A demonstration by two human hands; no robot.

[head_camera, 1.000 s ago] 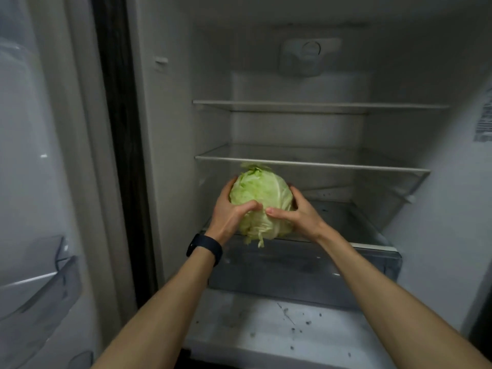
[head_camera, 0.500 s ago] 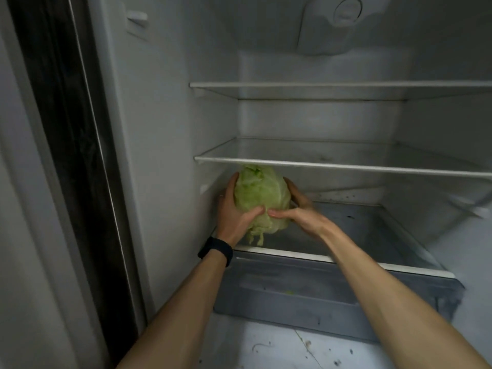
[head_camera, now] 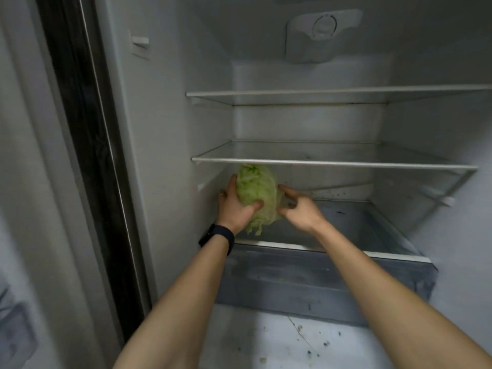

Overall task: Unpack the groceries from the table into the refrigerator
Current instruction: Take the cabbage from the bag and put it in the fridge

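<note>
Under two shelves, one cabbage, two hands

the top of the cabbage is lost behind the middle shelf, its left side under the left hand. the fingers of the right hand blur against the leaves; whether they touch cannot be told. the upper shelf runs off the right edge.

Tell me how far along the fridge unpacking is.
Done: the fridge is open. In hand: the cabbage, left hand gripping it below the lower shelf, right hand loose beside it. Left: set it down and let go; no other groceries are in view, so the rest can't be judged.
</note>
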